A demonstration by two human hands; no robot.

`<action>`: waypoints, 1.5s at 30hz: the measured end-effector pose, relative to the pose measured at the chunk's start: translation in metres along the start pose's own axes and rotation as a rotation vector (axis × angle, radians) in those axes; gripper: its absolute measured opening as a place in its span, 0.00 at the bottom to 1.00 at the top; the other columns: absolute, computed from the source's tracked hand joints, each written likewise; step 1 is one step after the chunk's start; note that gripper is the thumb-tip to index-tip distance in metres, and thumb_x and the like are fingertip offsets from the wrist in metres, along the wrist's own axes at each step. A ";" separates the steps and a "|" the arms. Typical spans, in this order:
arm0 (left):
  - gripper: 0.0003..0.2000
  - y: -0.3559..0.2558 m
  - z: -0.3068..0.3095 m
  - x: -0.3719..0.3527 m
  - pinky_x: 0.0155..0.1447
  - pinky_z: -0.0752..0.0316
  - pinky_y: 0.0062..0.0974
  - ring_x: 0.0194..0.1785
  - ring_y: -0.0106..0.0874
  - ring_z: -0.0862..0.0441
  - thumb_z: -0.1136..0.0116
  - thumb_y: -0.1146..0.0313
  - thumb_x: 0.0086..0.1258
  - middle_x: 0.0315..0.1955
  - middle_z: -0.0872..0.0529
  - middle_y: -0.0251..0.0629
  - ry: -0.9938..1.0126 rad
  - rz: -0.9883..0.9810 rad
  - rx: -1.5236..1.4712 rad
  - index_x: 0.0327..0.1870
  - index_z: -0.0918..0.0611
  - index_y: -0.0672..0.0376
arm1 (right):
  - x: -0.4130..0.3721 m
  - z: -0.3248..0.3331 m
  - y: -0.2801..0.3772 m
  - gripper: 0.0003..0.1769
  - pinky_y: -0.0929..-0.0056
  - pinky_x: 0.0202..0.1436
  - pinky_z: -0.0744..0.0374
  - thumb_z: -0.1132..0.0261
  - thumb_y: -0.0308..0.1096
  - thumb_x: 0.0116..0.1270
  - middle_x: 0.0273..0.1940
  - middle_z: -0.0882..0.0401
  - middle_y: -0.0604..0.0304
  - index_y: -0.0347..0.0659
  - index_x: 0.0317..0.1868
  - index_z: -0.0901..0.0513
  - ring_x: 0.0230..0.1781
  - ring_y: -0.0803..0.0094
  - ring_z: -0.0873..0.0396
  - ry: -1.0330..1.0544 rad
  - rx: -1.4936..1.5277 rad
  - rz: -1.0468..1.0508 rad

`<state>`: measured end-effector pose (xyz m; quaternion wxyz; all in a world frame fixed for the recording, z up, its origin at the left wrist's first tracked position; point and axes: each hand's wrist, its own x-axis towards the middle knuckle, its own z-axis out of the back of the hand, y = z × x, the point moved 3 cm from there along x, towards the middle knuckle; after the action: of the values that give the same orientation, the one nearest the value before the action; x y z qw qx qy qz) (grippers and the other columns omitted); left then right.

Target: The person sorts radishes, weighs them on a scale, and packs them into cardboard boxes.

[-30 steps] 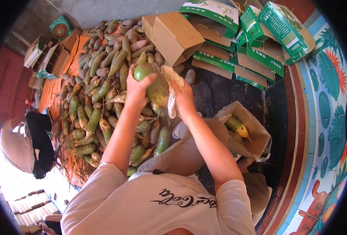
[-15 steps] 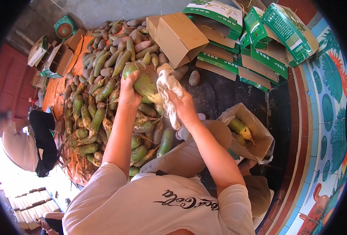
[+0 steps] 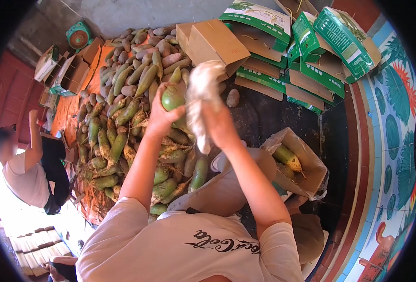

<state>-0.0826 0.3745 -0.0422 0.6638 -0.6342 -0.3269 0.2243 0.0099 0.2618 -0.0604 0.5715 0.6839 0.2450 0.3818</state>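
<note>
A large green radish [image 3: 172, 97] is gripped in my left hand [image 3: 159, 116], its rounded end facing me and its far part hidden by the hands and cloth. My right hand [image 3: 221, 126] clutches a white cloth [image 3: 204, 87], blurred by motion, against or just beside the radish's right side. Beneath and beyond both hands spreads a big heap of long green radishes [image 3: 128, 110], some with soil and roots on them. To the right of my knee, an open cardboard box [image 3: 313, 176] with a plastic liner holds green radishes [image 3: 288, 156].
A brown carton [image 3: 215, 42] leans at the back of the heap. Green and white cartons [image 3: 264, 28] are stacked at the back right. One radish [image 3: 233, 97] lies apart on the dark floor. At the left, another person [image 3: 31, 174] sits near more boxes [image 3: 69, 73].
The radish has turned in my left hand, now showing its end. The cloth has shifted upward slightly with my right hand. The person at the left has raised an arm.
</note>
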 end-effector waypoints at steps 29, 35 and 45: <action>0.30 0.008 0.011 0.009 0.54 0.26 0.31 0.47 0.32 0.23 0.34 0.66 0.47 0.44 0.22 0.42 0.092 0.101 -0.562 0.53 0.32 0.62 | -0.005 0.007 -0.042 0.19 0.69 0.52 0.26 0.48 0.40 0.68 0.47 0.23 0.55 0.35 0.53 0.28 0.46 0.68 0.23 -0.004 0.758 -0.379; 0.27 0.022 0.010 0.007 0.52 0.25 0.32 0.44 0.32 0.23 0.39 0.72 0.51 0.42 0.23 0.41 -0.097 0.121 -0.458 0.54 0.33 0.65 | -0.022 -0.009 -0.013 0.21 0.64 0.50 0.26 0.34 0.34 0.57 0.43 0.22 0.51 0.34 0.49 0.28 0.45 0.58 0.23 -0.072 -0.311 0.224; 0.28 0.012 -0.003 -0.006 0.53 0.24 0.34 0.46 0.36 0.22 0.36 0.69 0.49 0.42 0.22 0.43 0.064 0.062 -0.499 0.53 0.33 0.62 | -0.007 0.006 -0.056 0.19 0.74 0.51 0.25 0.54 0.38 0.72 0.46 0.24 0.55 0.33 0.54 0.29 0.44 0.68 0.24 -0.071 0.873 -0.402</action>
<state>-0.0828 0.3692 -0.0549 0.4895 -0.7949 -0.3315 0.1368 0.0160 0.2654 -0.1165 0.3015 0.8115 0.4901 0.1018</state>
